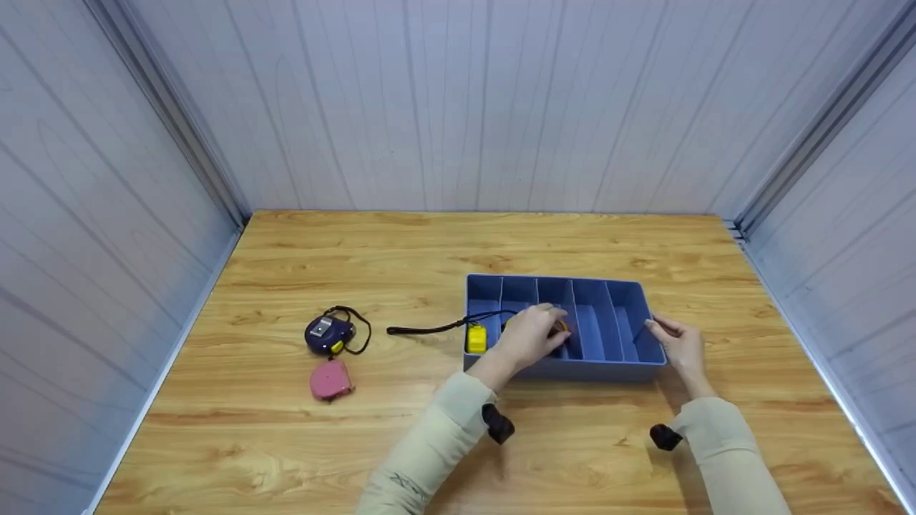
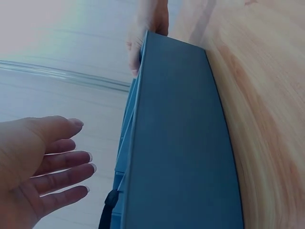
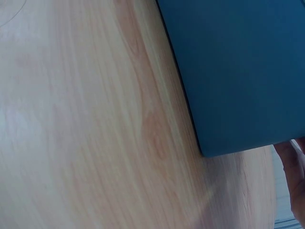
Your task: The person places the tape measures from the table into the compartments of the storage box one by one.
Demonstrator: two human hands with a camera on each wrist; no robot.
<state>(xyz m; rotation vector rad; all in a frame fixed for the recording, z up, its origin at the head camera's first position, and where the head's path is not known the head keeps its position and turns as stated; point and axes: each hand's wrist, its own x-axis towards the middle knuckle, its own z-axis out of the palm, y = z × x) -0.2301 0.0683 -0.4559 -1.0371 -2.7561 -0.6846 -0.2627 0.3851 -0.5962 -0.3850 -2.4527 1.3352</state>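
Note:
A blue divided box [image 1: 587, 370] lies across the right half of the table. My left hand [image 1: 528, 335] hovers over its middle compartments; in the left wrist view that hand [image 2: 45, 167] has its fingers apart with nothing between them. Under the fingers a dark thing with an orange edge [image 1: 562, 326] shows, mostly hidden. A yellow tape measure [image 1: 476, 338] sits in the leftmost compartment. From the box a black wrist strap [image 1: 429, 330] sticks out leftward. My right hand [image 1: 683, 349] grips the box's right end, thumb over the rim.
To the left on the wooden table [image 1: 286, 443] lie a dark blue tape measure [image 1: 325, 337] with a looped black cord and a pink tape measure [image 1: 330, 380] in front of it. Pale panel walls [image 1: 444, 107] stand behind and on both sides.

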